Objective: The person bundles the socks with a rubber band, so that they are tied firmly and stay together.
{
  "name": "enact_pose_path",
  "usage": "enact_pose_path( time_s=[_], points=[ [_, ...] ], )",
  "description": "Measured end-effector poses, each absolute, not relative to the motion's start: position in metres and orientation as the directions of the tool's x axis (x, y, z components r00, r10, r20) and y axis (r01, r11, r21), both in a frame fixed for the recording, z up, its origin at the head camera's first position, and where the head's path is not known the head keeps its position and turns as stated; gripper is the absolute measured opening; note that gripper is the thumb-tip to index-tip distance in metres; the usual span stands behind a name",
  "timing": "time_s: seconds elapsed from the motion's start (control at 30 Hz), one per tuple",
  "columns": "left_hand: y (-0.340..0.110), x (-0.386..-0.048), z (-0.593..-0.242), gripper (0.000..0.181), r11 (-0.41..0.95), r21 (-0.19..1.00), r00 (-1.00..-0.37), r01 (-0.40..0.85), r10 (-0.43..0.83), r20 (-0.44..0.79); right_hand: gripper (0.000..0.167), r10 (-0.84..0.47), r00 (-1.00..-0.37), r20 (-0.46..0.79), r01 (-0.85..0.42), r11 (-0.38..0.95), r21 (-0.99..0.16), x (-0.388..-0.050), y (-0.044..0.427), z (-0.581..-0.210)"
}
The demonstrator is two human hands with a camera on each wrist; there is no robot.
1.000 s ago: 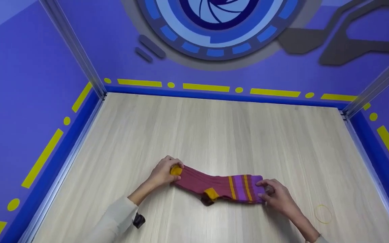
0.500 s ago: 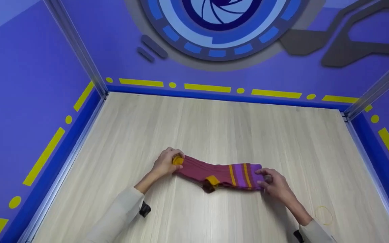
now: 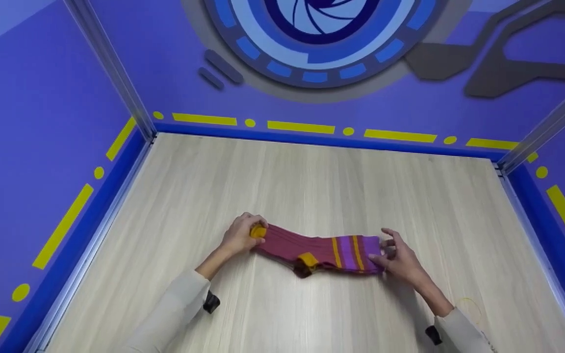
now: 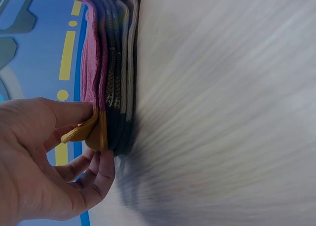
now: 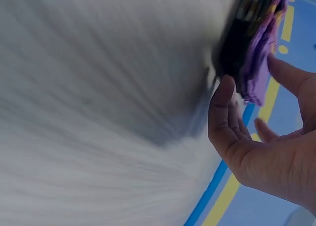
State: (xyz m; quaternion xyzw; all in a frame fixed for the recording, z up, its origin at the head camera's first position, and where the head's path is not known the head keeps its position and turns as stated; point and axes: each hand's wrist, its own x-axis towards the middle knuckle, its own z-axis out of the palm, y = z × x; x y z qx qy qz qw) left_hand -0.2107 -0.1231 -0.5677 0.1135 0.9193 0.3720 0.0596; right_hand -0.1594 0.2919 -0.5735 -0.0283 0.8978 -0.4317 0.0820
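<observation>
My left grip (image 3: 237, 236) pinches the yellow toe end (image 3: 258, 232) of the layered socks (image 3: 287, 242), which stretch across the tabletop (image 3: 312, 189). My right grip (image 3: 402, 261) is spread wide at the purple cuff (image 3: 372, 247). I seem to be steadying both ends; the next move, I judge, calls for keeping layers aligned. I see no container.

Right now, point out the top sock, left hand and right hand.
Top sock (image 3: 321, 250): head view, maroon middle.
Left hand (image 3: 239, 236): head view, middle of hand.
Right hand (image 3: 404, 261): head view, middle of hand.
</observation>
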Motion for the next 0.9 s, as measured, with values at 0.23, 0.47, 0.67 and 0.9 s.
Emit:
enact_pose_path(
  time_s=[0.23, 0.47, 0.67, 0.9],
  points=[
    [-0.123, -0.208, -0.57, 0.026, 0.686, 0.706, -0.963, 0.176, 0.268, -0.02, 0.062, -0.225, -0.966, -0.129, -0.07, 0.707, -0.704, -0.171, 0.295, -0.577],
    [-0.123, -0.206, -0.569, 0.025, 0.667, 0.724, -0.966, 0.175, 0.258, -0.004, 0.059, -0.248, -0.944, -0.216, -0.035, 0.728, -0.685, -0.178, 0.294, -0.571],
    [-0.123, -0.206, -0.569, 0.025, 0.662, 0.728, -0.967, 0.179, 0.255, 0.006, 0.052, -0.242, -0.944, -0.224, -0.013, 0.707, -0.707, -0.18, 0.291, -0.57],
    [-0.124, -0.207, -0.569, 0.026, 0.668, 0.722, -0.967, 0.182, 0.254, 0.009, 0.047, -0.249, -0.942, -0.226, -0.007, 0.687, -0.726, -0.18, 0.29, -0.572]
  ],
)
